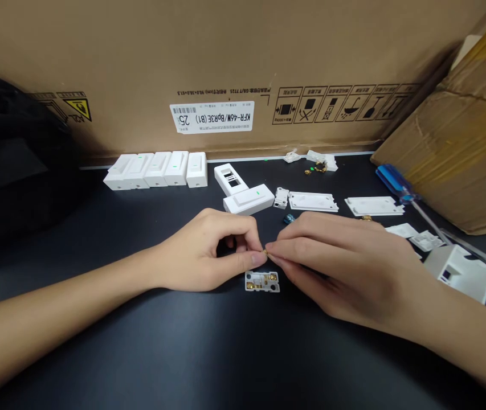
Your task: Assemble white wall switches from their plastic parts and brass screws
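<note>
Thumb and forefinger of my left hand [217, 250] are pinched on a tiny brass piece [265, 251]. My right hand [345, 256] pinches the same piece from the other side, so the fingertips almost meet. Most of the piece is hidden by the fingers. Just below them on the dark table lies a small white switch base [262, 282] with brass contacts set in it. Behind the hands rest a white switch [249, 199] with a rocker and an open white switch cover [231, 179], the one leaning against the other.
Several white switches [157, 169] stand in a row at the back left. White back plates [313, 201], loose brass parts [320, 166], a blue screwdriver [394, 182] and a white housing [460, 273] lie to the right. Cardboard boxes [225, 57] wall the back; a black bag [16, 154] sits left.
</note>
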The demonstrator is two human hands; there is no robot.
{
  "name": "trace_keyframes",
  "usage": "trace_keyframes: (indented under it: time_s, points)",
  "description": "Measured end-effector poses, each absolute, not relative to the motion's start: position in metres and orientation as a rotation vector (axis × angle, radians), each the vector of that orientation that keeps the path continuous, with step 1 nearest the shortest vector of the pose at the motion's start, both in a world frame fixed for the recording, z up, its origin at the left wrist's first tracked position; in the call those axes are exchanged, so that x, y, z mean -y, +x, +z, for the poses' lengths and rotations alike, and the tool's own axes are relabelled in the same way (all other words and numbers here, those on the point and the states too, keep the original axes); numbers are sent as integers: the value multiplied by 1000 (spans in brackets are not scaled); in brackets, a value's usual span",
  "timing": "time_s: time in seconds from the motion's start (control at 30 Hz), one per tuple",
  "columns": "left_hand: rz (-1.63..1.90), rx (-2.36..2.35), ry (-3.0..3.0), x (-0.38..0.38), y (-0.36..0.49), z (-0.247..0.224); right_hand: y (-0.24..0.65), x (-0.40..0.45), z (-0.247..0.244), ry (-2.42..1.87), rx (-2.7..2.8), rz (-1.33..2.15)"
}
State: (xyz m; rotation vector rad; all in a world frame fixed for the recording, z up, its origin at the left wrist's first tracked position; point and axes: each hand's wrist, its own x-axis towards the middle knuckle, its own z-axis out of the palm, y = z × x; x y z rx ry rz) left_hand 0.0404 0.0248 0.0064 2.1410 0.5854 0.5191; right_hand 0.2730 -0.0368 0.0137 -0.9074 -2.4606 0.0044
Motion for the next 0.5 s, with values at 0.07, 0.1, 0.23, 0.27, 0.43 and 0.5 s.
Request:
trace_keyframes:
  time_s: [0.07,0.1,0.23,0.27,0.43,0.5]
  points:
    - [510,-584,2147,-25,40,7,272,38,15,-902,2453,20]
    - [507,-585,2151,-25,40,7,271,38,16,-906,2442,37]
    - [508,-581,2166,-24,39,8,267,39,18,-932,2396,106]
    - [510,-580,2168,-24,39,8,267,39,18,-936,2389,116]
    - [524,-574,2170,-25,40,7,267,40,20,-962,2392,175]
    - [522,-575,2172,-26,40,7,267,40,20,-977,2394,191]
